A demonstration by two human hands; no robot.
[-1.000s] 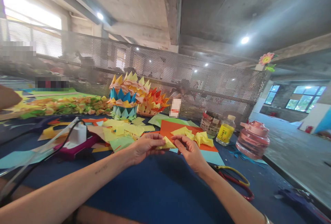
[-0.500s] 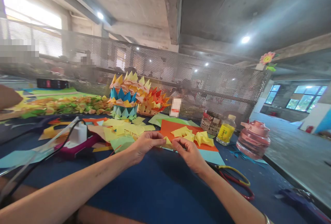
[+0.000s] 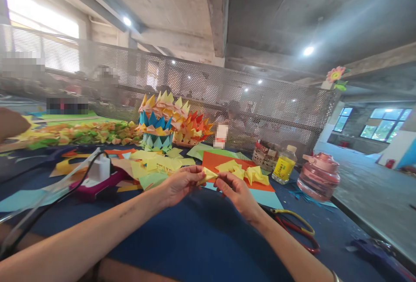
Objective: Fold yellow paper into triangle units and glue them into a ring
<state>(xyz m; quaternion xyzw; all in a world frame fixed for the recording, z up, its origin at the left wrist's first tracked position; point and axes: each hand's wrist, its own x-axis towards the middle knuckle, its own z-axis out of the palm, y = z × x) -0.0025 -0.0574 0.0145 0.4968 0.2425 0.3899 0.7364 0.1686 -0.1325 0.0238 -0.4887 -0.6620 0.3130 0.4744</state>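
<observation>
- Our left hand (image 3: 182, 184) and right hand (image 3: 237, 193) are both pinched shut on the small yellow folded paper (image 3: 208, 174) between them, above the blue worktop (image 3: 201, 238).
- Just beyond our fingers lie more folded yellow pieces (image 3: 243, 171) on an orange sheet (image 3: 214, 160).
- We judge an uneven pinch could skew the crease or tear the paper.

Folded paper pieces (image 3: 242, 171) lie on a paper sheet (image 3: 214, 160). At three o'clock of them stand a bottle (image 3: 283, 164), then a jar (image 3: 318, 176); scissors (image 3: 297, 227) lie at five o'clock.
</observation>
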